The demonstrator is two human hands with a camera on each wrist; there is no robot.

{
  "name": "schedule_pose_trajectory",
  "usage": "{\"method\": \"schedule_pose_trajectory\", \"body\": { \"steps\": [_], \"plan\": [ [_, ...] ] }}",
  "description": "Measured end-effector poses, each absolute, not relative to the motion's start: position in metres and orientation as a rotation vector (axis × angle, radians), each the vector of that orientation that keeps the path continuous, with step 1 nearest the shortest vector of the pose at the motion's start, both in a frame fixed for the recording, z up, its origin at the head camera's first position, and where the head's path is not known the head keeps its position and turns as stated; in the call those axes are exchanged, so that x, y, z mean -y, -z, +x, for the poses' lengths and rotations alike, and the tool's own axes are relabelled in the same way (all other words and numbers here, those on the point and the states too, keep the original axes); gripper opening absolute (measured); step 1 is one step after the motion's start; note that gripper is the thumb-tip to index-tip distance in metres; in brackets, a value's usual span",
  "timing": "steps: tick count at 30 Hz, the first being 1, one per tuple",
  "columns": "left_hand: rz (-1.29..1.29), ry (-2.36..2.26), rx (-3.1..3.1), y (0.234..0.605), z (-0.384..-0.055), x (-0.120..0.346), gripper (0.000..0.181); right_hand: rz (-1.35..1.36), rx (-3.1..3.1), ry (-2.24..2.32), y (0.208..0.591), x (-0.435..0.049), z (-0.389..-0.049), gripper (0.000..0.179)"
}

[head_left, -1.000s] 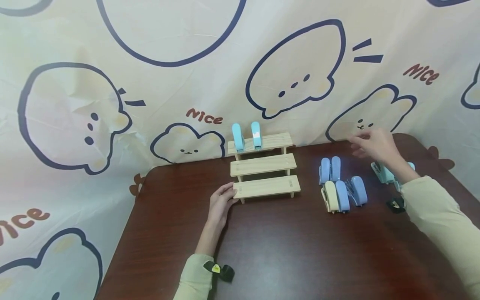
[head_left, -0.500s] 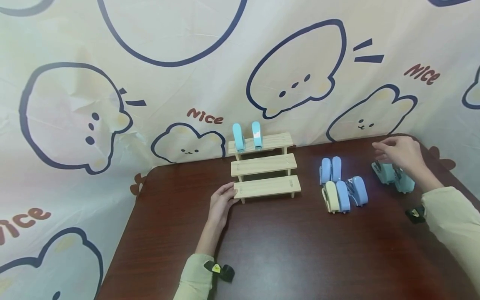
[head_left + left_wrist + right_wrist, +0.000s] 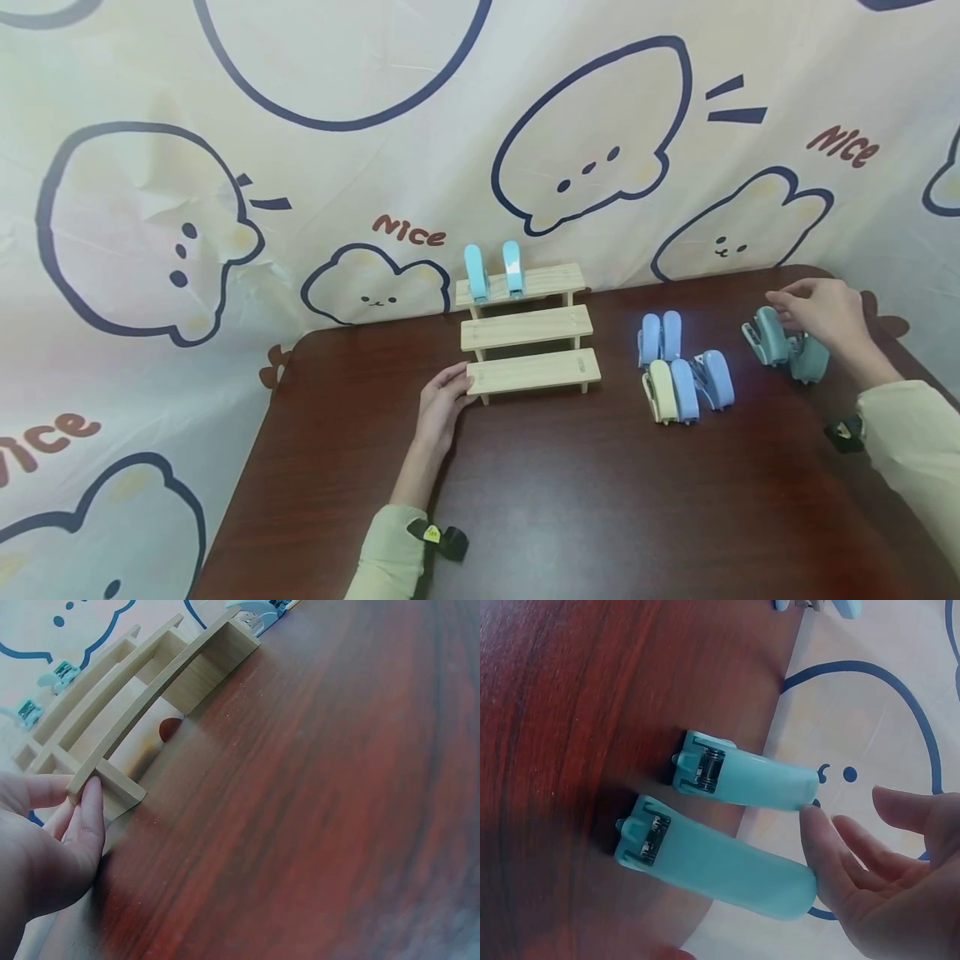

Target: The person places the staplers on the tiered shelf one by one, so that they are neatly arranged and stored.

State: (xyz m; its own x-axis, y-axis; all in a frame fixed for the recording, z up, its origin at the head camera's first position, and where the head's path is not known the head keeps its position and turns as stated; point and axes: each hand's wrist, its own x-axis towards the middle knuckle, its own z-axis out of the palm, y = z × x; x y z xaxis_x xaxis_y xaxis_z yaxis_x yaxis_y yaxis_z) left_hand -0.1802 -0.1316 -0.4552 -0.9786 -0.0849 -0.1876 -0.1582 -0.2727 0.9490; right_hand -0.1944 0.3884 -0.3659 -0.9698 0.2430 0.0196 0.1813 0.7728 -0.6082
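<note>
A three-tier wooden step rack (image 3: 531, 373) stands at the back of the table, two light blue staplers (image 3: 513, 268) upright on its top step. My left hand (image 3: 441, 408) pinches the left end of the lowest step between thumb and fingers; the left wrist view shows this grip on the board (image 3: 127, 724). On the right, my right hand (image 3: 828, 312) hovers over two teal staplers (image 3: 768, 337). In the right wrist view its fingers (image 3: 821, 847) reach the rounded ends of the two teal staplers (image 3: 727, 866), thumb apart, with no stapler between them. Whether they touch is unclear.
Between the rack and the teal pair stand several blue staplers (image 3: 686, 390) and a pale yellow stapler (image 3: 661, 392) in a cluster. A printed cloth (image 3: 592, 100) hangs behind the dark wooden table (image 3: 570, 500).
My right hand has moved right and slightly down, from beyond the blue cluster to the teal staplers. The left hand has stayed on the rack.
</note>
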Motion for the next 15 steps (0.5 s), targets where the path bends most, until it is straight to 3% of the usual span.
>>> {"method": "schedule_pose_trajectory", "body": {
  "steps": [15],
  "plan": [
    [-0.313,-2.458,-1.855,0.4570,-0.1812,0.1316,0.039,-0.237,3.026,-0.877,0.3758,-0.3885,-0.1970,0.059]
  ]
}}
